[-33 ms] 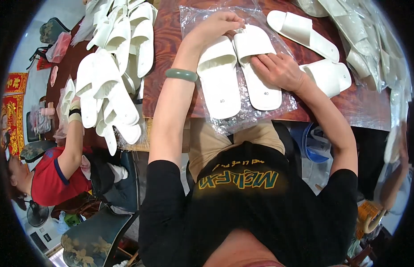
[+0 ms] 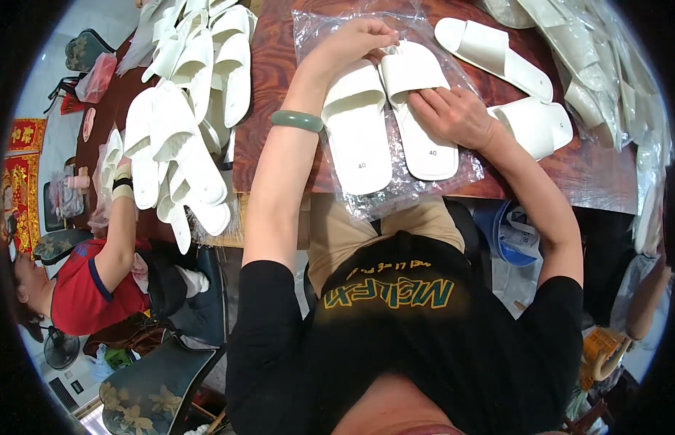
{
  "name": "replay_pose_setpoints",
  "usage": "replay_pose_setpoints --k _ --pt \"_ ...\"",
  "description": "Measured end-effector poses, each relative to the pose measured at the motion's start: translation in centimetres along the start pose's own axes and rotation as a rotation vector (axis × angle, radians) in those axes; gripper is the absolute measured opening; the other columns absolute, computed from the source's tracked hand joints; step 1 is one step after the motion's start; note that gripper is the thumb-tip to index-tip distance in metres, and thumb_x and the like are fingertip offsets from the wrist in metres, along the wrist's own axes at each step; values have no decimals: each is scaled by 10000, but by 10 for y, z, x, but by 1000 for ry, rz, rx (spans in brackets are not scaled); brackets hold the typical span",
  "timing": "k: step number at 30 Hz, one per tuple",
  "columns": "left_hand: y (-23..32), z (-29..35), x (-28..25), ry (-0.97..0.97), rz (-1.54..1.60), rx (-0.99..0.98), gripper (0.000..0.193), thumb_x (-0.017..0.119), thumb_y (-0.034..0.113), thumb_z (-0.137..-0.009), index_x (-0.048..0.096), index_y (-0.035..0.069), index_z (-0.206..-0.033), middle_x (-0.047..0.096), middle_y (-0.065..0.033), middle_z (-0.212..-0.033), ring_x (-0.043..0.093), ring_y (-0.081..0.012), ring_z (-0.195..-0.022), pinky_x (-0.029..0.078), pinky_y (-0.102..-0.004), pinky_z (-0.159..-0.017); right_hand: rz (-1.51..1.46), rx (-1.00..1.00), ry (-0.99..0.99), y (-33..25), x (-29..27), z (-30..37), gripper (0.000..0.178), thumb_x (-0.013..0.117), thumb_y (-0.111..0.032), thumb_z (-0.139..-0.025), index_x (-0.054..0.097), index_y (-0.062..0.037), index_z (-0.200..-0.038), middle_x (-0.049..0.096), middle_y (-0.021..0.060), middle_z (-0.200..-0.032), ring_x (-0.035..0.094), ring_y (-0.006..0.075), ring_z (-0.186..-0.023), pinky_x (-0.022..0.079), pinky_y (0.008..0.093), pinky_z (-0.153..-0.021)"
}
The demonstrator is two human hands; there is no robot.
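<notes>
Dark wood surface [image 2: 279,145], slippers heaped left. Slipper pair [image 2: 388,119] lies on a clear bag [image 2: 410,192], not bagged yet. Left hand [image 2: 363,36] pinches the bag edge; right hand [image 2: 453,116] presses flat on one slipper.

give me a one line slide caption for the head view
Both hands, left and right, rest on a pair of white slippers lying on a clear plastic bag.

Both hands [image 2: 453,116] forward, left [image 2: 359,36] pinching.
</notes>
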State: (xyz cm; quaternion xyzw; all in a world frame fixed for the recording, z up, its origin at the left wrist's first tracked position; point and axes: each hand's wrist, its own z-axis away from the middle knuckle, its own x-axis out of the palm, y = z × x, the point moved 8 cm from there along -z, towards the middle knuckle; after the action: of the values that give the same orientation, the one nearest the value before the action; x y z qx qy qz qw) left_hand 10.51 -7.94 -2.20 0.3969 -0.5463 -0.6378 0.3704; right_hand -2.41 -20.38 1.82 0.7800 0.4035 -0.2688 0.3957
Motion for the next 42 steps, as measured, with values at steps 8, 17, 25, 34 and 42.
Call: replay_pose_setpoints --k 8,17,25,34,42 --pt "-16 -9 -14 102 145 -7 155 604 170 -870 634 27 -922 595 13 -751 534 -55 -628 440 -178 -563 64 90 -35 4 12 -3 144 563 -127 -705 572 -36 -816 555 17 -695 581 125 -617 454 239 -504" --pt "-21 -15 -17 103 109 -33 186 614 121 -852 637 0 -992 622 -10 -804 539 -45 -648 446 -185 -531 70 94 -63 2 20 -3 157 566 -126 -713 585 -24 -831 567 25 -697 586 127 -621 457 244 -496" --pt "-11 -15 -7 119 75 -10 208 608 115 -848 652 18 -1026 613 -3 -781 495 -35 -626 402 -159 -494 51 127 -127 5 23 3 224 613 -113 -736 607 -25 -942 619 43 -848 599 130 -700 485 234 -556" --pt "-5 11 -41 371 352 146 184 603 100 -858 659 8 -1007 645 -18 -842 525 -53 -649 364 -156 -491 -375 115 132 19 -7 -19 173 636 -128 -760 597 -29 -896 626 53 -800 624 170 -677 477 272 -533" --pt "28 34 -27 401 302 335 185 619 128 -859 662 15 -999 662 -28 -883 576 -61 -708 426 -172 -572 -729 854 314 99 59 -43 274 592 -129 -834 576 -4 -1077 634 111 -1008 626 234 -784 495 313 -672"
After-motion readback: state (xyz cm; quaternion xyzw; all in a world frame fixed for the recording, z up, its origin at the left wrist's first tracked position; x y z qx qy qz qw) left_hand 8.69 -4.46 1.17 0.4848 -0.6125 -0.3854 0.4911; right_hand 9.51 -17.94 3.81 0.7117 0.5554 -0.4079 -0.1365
